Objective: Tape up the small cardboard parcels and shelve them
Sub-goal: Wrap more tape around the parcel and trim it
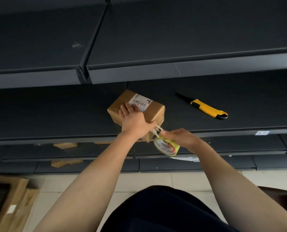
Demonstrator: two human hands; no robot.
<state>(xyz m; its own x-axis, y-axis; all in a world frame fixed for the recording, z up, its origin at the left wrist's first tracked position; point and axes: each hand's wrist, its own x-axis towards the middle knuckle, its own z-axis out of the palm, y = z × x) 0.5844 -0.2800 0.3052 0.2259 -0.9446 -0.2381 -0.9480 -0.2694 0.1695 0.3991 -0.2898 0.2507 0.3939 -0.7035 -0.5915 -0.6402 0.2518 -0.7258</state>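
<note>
On the shelf (55,114) sits a brown parcel (153,113) — oblong (white barcode label (140,101)).

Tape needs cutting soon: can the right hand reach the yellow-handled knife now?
Probably not yet. Nothing blocks the way to the yellow-handled knife, but the right hand grips the yellowish tape roll, its strip running to the brown cardboard parcel.

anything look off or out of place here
The yellow utility knife lies loose on the shelf, right of the parcel, its dark blade apparently extended. The parcel sits askew under the left hand, its near corner past the shelf's front edge. Cardboard scraps lie on a lower shelf.
</note>
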